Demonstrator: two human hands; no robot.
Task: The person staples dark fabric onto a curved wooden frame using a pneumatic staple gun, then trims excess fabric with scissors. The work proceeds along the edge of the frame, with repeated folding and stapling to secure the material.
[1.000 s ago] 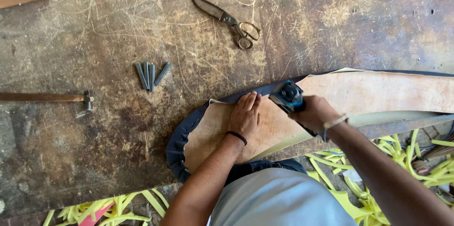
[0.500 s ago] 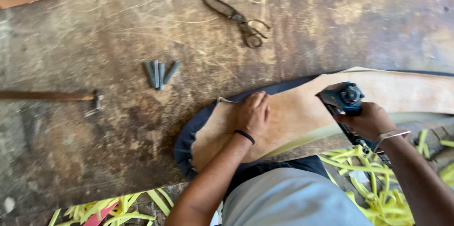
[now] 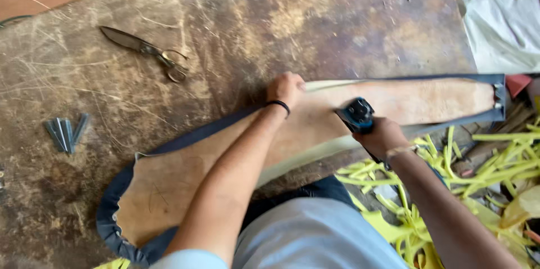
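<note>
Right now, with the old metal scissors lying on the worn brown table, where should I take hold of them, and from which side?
Grip the old metal scissors at the loop handles, their right end, nearest the left hand. Come from that side: the dark pointed blades aim up-left, away from it. They lie flat on the worn brown table, with nothing touching them.

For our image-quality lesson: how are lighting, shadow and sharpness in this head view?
Head view: soft, even daylight, no glare; faint shadow under the left hand; scissors fairly sharp; right hand and its blue-tipped tool slightly motion-blurred; the near forearm looms large.
</note>
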